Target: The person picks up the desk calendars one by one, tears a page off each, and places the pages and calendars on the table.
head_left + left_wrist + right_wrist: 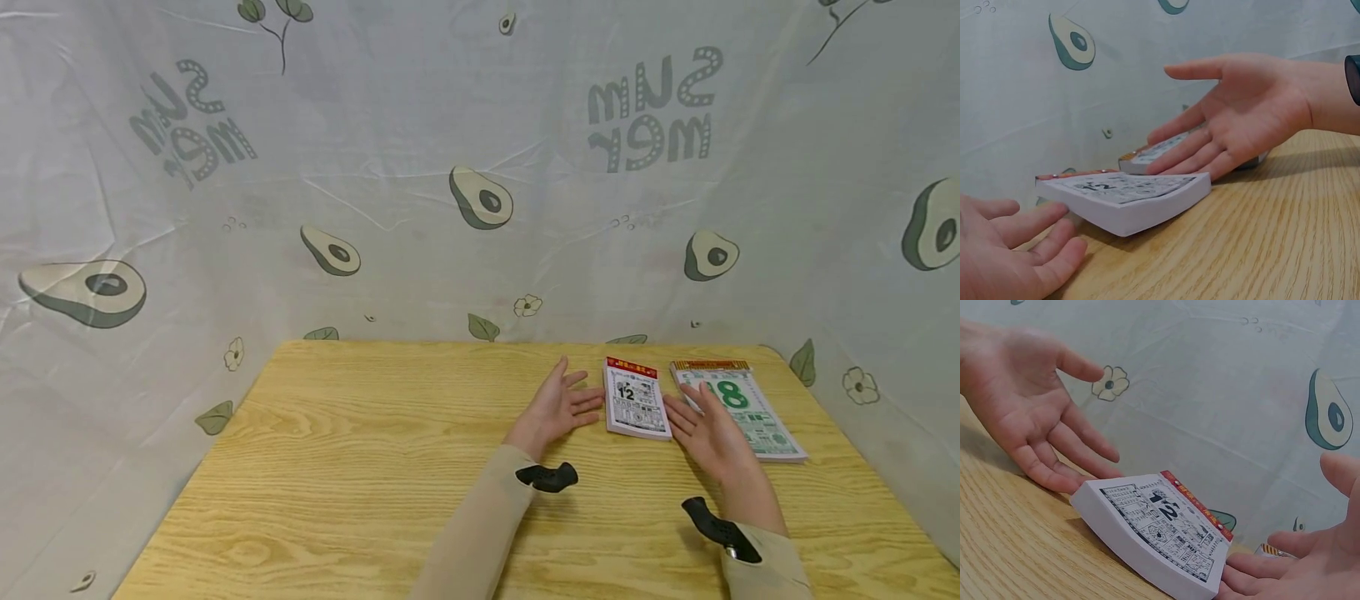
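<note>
Left hand point(558, 408) and right hand point(708, 433), fingers loosely extended, flank a rectangular red-topped white paper calendar point(637, 402), probably light, bendy; best held by its sides

On table point(337, 467), right half: left calendar point(637, 400) between left hand point(557, 407) and right hand point(712, 440); right calendar point(761, 421) partly behind right hand in head view. Curtain point(405, 133) behind table.

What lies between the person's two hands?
The small calendar, marked 12, lies between the left hand and right hand; the head and both wrist views show it.
</note>
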`<state>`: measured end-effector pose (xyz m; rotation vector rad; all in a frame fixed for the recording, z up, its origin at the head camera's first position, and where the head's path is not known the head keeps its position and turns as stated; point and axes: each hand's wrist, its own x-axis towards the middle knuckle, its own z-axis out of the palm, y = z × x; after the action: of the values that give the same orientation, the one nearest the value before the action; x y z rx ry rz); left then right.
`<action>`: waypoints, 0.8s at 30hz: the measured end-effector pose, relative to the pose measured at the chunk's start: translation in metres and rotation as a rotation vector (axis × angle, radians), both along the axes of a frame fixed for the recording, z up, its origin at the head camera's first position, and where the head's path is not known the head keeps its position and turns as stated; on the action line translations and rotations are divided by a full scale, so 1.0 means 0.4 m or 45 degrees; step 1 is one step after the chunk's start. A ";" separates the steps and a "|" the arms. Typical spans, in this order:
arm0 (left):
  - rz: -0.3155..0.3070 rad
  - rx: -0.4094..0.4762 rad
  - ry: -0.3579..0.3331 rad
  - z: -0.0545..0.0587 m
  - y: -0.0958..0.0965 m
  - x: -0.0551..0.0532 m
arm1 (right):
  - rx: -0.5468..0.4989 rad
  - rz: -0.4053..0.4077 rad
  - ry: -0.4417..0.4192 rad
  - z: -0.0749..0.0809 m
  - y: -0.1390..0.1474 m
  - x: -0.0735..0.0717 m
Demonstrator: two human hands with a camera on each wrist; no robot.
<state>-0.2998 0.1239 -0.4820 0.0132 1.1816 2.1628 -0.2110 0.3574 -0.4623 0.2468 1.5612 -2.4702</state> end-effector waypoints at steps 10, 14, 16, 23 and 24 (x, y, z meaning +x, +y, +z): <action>-0.014 0.104 -0.067 -0.016 0.002 -0.001 | -0.020 0.020 -0.012 -0.001 0.006 0.000; -0.003 0.124 -0.070 -0.019 0.010 0.000 | -0.022 0.021 -0.018 -0.001 0.006 -0.001; -0.010 0.127 -0.073 -0.018 0.015 0.003 | -0.022 0.019 -0.020 -0.001 0.005 -0.001; -0.080 0.129 -0.085 -0.015 0.034 0.017 | -0.027 0.012 -0.034 0.002 0.004 -0.001; -0.090 0.129 -0.086 -0.015 0.036 0.019 | -0.024 0.014 -0.036 0.003 0.004 0.000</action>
<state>-0.2920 0.1384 -0.4880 0.0251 1.0183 2.1419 -0.2111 0.3588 -0.4612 0.2681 1.5230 -2.4613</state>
